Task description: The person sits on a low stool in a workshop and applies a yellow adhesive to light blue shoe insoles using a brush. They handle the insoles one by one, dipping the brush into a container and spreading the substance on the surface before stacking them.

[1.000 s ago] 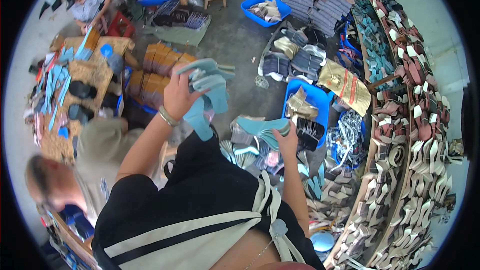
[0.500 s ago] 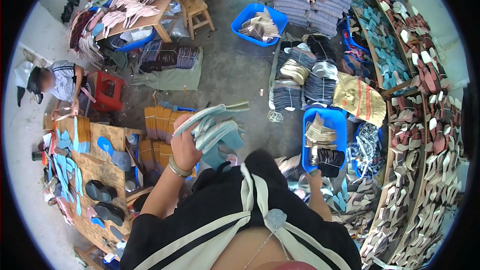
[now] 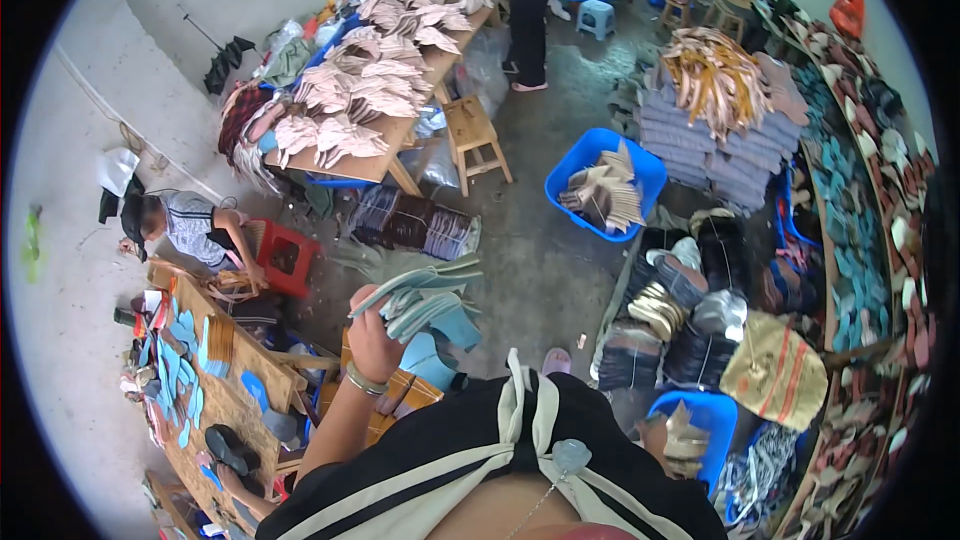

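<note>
My left hand [image 3: 375, 342], a bangle on its wrist, is closed around a bundle of pale blue-green insoles [image 3: 425, 305]. The bundle is held up in front of my body at the left, its pieces fanned out to the right of the fingers. Larger light blue pieces [image 3: 428, 358] hang below it. My right hand [image 3: 655, 437] is low at the right, beside a blue basin [image 3: 720, 432] holding beige shoe parts [image 3: 686, 440]. My body partly covers that hand, and its fingers do not show clearly.
At left, a person [image 3: 195, 225] sits by a wooden workbench [image 3: 215, 405]; another arm [image 3: 240, 488] reaches over it. Ahead stand a table of pink pieces [image 3: 425, 70], a wooden stool [image 3: 470, 125] and a blue basin [image 3: 645, 172]. Bundled stacks [image 3: 690, 315] and loaded shelves [image 3: 860, 230] line the right.
The view has swung up and shows more of the far room. My left hand still holds the insoles. My right hand is now more hidden behind my body.
</note>
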A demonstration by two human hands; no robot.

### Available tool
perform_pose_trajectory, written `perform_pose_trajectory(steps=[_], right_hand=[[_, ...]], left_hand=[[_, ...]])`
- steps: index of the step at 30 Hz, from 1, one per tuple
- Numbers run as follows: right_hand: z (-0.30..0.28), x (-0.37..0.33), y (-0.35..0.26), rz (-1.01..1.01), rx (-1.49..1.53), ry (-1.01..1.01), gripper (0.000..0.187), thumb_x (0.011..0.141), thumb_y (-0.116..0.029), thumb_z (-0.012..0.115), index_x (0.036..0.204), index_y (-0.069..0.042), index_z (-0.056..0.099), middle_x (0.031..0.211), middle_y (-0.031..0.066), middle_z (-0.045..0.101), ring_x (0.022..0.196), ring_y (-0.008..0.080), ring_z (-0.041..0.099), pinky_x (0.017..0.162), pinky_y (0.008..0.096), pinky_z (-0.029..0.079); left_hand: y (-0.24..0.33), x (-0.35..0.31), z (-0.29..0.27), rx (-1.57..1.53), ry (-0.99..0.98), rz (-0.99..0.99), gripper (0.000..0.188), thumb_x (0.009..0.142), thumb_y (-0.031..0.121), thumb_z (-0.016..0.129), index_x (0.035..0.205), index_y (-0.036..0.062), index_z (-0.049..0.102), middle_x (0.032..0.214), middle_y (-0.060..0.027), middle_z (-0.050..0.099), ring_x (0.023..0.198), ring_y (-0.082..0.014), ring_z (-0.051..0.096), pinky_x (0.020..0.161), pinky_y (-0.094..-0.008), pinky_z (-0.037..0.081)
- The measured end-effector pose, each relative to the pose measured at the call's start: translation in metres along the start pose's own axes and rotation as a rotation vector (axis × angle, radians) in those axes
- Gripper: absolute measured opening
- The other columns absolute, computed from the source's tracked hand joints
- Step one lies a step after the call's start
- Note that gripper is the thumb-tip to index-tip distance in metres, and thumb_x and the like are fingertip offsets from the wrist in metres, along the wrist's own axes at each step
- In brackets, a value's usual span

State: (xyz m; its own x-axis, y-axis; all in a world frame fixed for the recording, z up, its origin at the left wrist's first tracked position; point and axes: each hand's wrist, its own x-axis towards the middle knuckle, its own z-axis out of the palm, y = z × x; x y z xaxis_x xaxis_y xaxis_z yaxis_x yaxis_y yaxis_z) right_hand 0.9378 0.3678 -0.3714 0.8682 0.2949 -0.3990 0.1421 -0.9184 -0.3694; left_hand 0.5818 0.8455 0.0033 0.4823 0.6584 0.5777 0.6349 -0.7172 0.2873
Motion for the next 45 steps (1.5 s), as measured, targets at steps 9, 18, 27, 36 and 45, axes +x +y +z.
perform_pose_trajectory(steps=[9, 18, 27, 36, 45], right_hand=[[-0.062, 0.323, -0.39, -0.34, 0.141, 0.181, 0.072, 0.069, -0.033, 0.076, 0.126, -0.004, 0.043, 0.103, 0.023, 0.063, 0.098, 0.04, 0.061, 0.082, 0.0432, 0.047], [-0.061, 0.407, -0.508, -0.3, 0.153, 0.087, 0.075, 0.07, -0.03, 0.078, 0.131, -0.004, 0.042, 0.115, 0.0216, 0.06, 0.105, 0.0378, 0.059, 0.09, 0.0416, 0.045], [-0.071, 0.441, -0.432, 0.098, -0.22, 0.067, 0.077, 0.065, -0.039, 0.08, 0.124, -0.001, 0.047, 0.109, 0.0244, 0.061, 0.101, 0.0414, 0.059, 0.086, 0.044, 0.046], [-0.086, 0.598, -0.572, -0.009, -0.027, 0.072, 0.076, 0.065, -0.038, 0.079, 0.124, -0.002, 0.047, 0.109, 0.0246, 0.061, 0.102, 0.0417, 0.059, 0.085, 0.0435, 0.047], [-0.096, 0.776, -0.881, -0.391, 0.258, 0.151, 0.063, 0.072, -0.029, 0.078, 0.121, -0.004, 0.048, 0.103, 0.0206, 0.064, 0.094, 0.0363, 0.063, 0.083, 0.0405, 0.047]], left_hand=[[-0.036, 0.161, 0.079, 0.088, 0.041, -0.121, 0.072, 0.059, 0.023, 0.086, 0.117, 0.0026, 0.05, 0.114, -0.018, 0.051, 0.099, -0.0372, 0.056, 0.078, -0.0416, 0.05], [-0.139, 0.317, 0.208, -0.012, 0.03, -0.014, 0.06, 0.062, 0.018, 0.08, 0.114, 0.0039, 0.053, 0.115, -0.0162, 0.054, 0.096, -0.0334, 0.06, 0.07, -0.0377, 0.053], [-0.186, 0.498, 0.346, -0.149, 0.031, 0.048, 0.055, 0.064, 0.021, 0.08, 0.111, 0.0044, 0.056, 0.11, -0.0149, 0.057, 0.094, -0.0318, 0.061, 0.071, -0.0363, 0.053], [-0.197, 0.662, 0.448, -0.136, 0.049, 0.141, 0.059, 0.063, 0.018, 0.08, 0.114, 0.005, 0.055, 0.113, -0.0157, 0.056, 0.095, -0.0307, 0.061, 0.072, -0.035, 0.053], [-0.215, 0.828, 0.574, -0.262, -0.011, 0.274, 0.059, 0.062, 0.015, 0.08, 0.114, 0.0051, 0.054, 0.114, -0.0146, 0.053, 0.087, -0.0295, 0.062, 0.069, -0.0348, 0.053]])
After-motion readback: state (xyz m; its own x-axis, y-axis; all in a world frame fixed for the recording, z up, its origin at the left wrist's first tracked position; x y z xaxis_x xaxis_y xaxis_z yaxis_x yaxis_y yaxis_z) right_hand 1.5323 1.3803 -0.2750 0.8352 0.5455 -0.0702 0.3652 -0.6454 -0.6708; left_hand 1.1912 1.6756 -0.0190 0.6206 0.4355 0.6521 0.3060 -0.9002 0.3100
